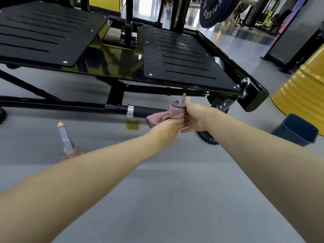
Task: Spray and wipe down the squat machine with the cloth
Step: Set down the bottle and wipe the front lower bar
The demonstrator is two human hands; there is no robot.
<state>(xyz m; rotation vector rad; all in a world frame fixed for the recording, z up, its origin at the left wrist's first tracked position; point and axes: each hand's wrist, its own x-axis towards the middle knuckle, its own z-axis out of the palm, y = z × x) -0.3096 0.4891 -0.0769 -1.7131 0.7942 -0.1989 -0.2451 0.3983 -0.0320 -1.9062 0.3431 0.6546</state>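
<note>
My left hand (169, 128) and right hand (195, 116) grip the pink fringed cloth (164, 115) against the black squat machine's bar (145, 109).

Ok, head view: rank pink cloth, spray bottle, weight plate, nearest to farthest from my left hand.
1. Pink cloth: gripped in the left hand.
2. Spray bottle: standing off to the left.
3. Weight plate: far back, upper right.

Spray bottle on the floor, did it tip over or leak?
No. The spray bottle stands on the grey floor, with no puddle visible around it. The left hand and right hand hold the pink cloth on the machine's black bar. Nothing stands out.
</note>
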